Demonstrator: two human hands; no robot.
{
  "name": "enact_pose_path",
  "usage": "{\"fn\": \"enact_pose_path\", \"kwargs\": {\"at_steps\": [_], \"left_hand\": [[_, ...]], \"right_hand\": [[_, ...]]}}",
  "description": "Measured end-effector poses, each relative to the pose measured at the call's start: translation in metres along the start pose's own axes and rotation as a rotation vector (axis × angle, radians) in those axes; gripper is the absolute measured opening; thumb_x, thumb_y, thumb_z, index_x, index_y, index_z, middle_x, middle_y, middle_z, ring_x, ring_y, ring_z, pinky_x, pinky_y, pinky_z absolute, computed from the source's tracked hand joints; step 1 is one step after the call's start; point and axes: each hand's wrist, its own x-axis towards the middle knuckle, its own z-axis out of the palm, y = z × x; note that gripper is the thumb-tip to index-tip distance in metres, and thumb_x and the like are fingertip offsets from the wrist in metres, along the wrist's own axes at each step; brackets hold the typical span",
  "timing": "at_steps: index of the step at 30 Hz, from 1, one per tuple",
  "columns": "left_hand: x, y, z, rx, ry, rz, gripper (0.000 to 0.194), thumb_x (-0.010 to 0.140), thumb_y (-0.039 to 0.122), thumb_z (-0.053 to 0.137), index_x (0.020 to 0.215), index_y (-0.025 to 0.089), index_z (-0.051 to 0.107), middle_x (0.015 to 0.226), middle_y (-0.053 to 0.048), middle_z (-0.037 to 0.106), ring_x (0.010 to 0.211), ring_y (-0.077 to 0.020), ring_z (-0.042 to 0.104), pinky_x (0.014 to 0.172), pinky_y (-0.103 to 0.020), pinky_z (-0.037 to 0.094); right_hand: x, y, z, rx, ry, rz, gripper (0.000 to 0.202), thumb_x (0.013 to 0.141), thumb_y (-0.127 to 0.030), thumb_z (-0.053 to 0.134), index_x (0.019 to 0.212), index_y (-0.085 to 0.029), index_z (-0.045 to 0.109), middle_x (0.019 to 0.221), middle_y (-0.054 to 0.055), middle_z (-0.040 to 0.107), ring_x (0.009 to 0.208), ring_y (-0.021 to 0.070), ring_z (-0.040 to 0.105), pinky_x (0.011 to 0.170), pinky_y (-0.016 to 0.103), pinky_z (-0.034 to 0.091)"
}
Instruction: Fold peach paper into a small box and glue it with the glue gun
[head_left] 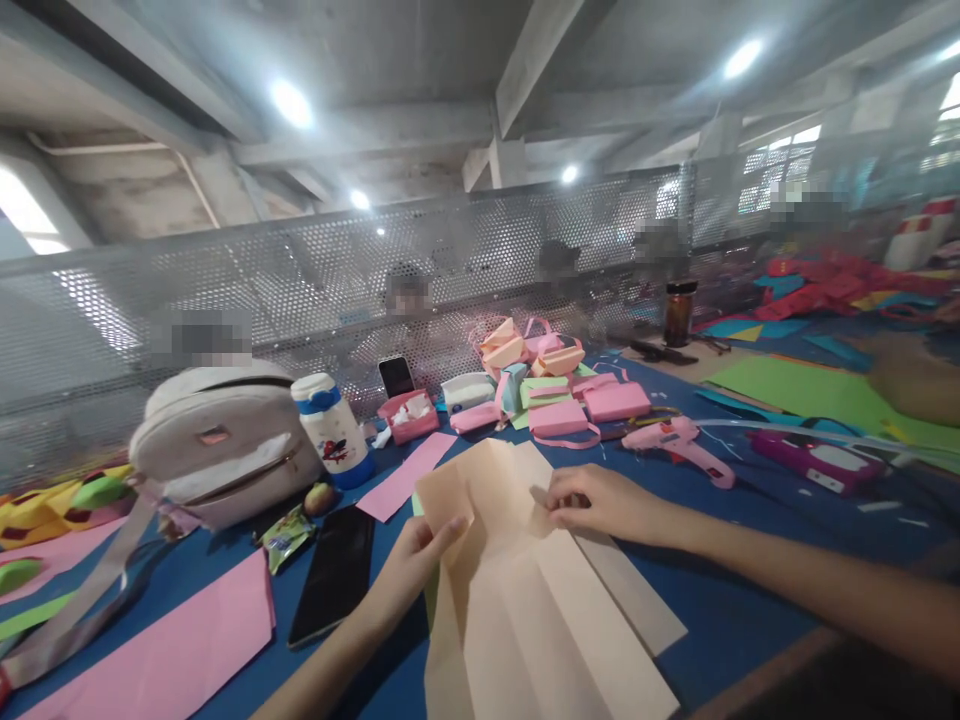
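A creased sheet of peach craft paper [517,600] lies in front of me, its far end folded up into flaps. My left hand [424,550] grips the left flap, thumb on top and fingers behind it. On the opposite side my right hand [581,497] pinches the right edge of the same sheet, fingers curled. Another flat peach sheet [637,590] shows beneath on the right. Beyond the hands stand small folded paper bags, such as a pink one [559,420] with a paper strap. A pink glue gun [679,443] rests to the right of them.
Left on the blue table [405,560] are a black phone [334,570], pink sheets [172,650], a snack packet [287,537], a white bottle [334,430] and a pale backpack [225,440]. A purple device [817,460] lies right. Behind runs a perforated metal screen [300,260]; a blurred arm [919,370] shows far right.
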Motion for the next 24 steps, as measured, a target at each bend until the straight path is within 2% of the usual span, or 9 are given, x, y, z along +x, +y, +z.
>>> {"fn": "enact_pose_path", "kwargs": {"at_steps": [2,4,11,14,17,24], "left_hand": [[-0.002,-0.006,0.001,0.032,0.101,0.016,0.059,0.07,0.069,0.072,0.068,0.01,0.072,0.064,-0.006,0.071,0.059,-0.0175,0.063,0.052,-0.022,0.044],[-0.004,-0.01,0.0,0.024,0.121,0.017,0.059,0.07,0.069,0.071,0.067,0.01,0.072,0.065,-0.005,0.071,0.058,-0.0171,0.061,0.051,-0.023,0.042],[-0.006,-0.015,-0.002,-0.049,0.079,0.031,0.055,0.073,0.065,0.071,0.068,0.011,0.072,0.063,-0.005,0.07,0.057,-0.0153,0.06,0.052,-0.022,0.042],[-0.008,-0.014,-0.001,-0.103,0.027,0.034,0.054,0.075,0.064,0.07,0.075,0.011,0.074,0.071,-0.006,0.073,0.064,-0.0178,0.064,0.058,-0.022,0.046],[-0.01,-0.012,-0.001,-0.106,0.029,0.034,0.055,0.074,0.065,0.07,0.077,0.01,0.075,0.071,-0.007,0.073,0.067,-0.0203,0.066,0.06,-0.024,0.048],[-0.011,-0.012,-0.001,-0.117,-0.004,0.059,0.054,0.075,0.064,0.07,0.079,0.011,0.075,0.074,-0.007,0.075,0.068,-0.0198,0.067,0.063,-0.024,0.049]], "right_hand": [[0.005,-0.003,0.001,0.038,-0.002,-0.015,0.014,0.086,-0.024,0.066,0.084,-0.017,0.078,0.087,0.003,0.07,0.074,0.0145,0.06,0.064,0.023,0.037],[0.008,-0.007,0.003,0.059,-0.019,-0.03,0.014,0.086,-0.023,0.066,0.085,-0.017,0.078,0.087,0.003,0.071,0.076,0.0148,0.061,0.065,0.023,0.038],[0.019,-0.021,0.012,-0.048,-0.063,-0.081,0.017,0.088,-0.026,0.065,0.084,-0.02,0.08,0.087,0.003,0.073,0.076,0.0158,0.063,0.063,0.024,0.036],[0.024,-0.027,0.015,-0.064,-0.061,-0.101,0.016,0.089,-0.028,0.064,0.088,-0.023,0.08,0.089,0.001,0.075,0.077,0.0158,0.064,0.065,0.024,0.036],[0.031,-0.033,0.019,-0.099,-0.057,-0.105,0.017,0.088,-0.03,0.064,0.088,-0.024,0.08,0.088,0.001,0.076,0.077,0.0159,0.065,0.063,0.023,0.036],[0.045,-0.045,0.023,-0.256,-0.044,-0.103,0.02,0.087,-0.03,0.062,0.081,-0.024,0.08,0.082,0.002,0.077,0.071,0.0166,0.064,0.056,0.025,0.028]]}}
